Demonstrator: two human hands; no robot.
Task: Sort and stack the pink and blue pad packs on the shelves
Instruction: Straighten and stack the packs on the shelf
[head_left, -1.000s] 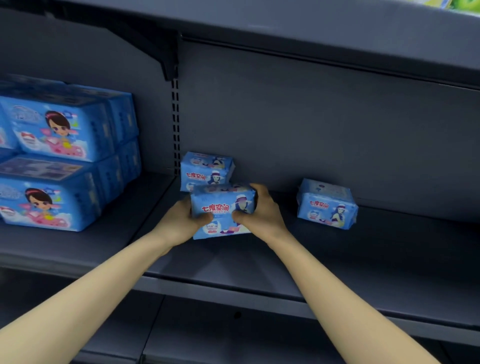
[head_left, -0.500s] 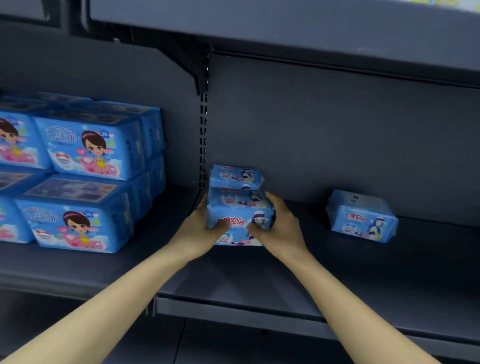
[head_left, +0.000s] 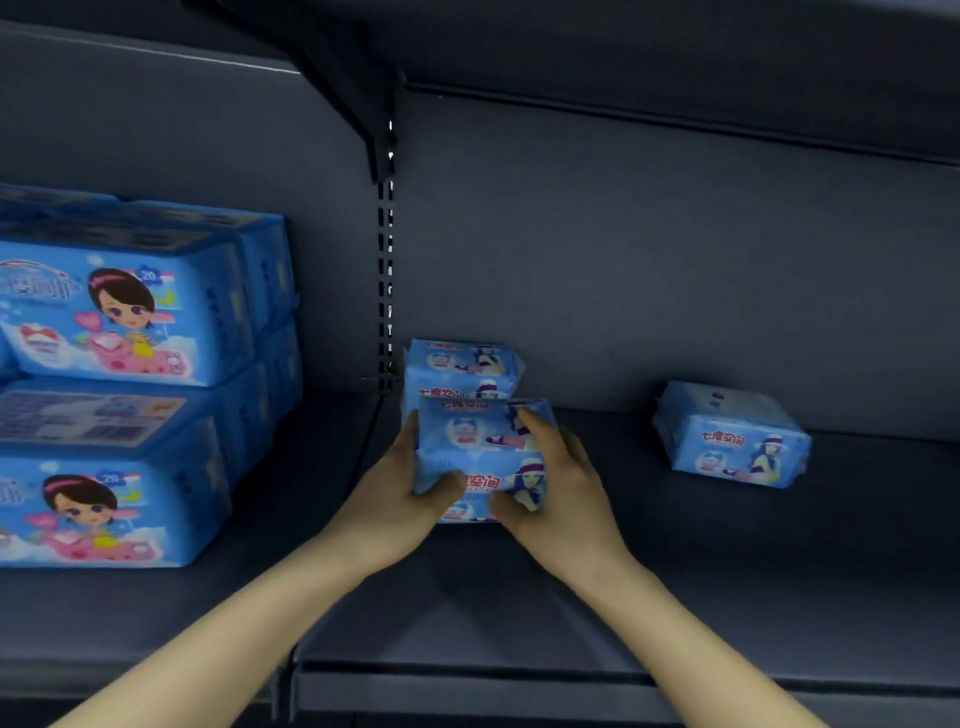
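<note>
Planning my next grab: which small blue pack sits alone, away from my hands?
The rightmost pack; left hand and right hand grip the held pack in front of the rear pack.

Two bare forearms enter the frame from its lower edge, seen through the person's own head camera. The left forearm (head_left: 234, 634) and right forearm (head_left: 691, 634) are uncovered along all of their visible length, slim and tapering evenly to narrow wrists. The left hand (head_left: 395, 499) and right hand (head_left: 561, 499) are bare too, with short, rounded fingers and broad thumbs. Surfaces look smooth and even, softly shaded, with little fine detail. Fingernails are too blurred to make out.
</note>
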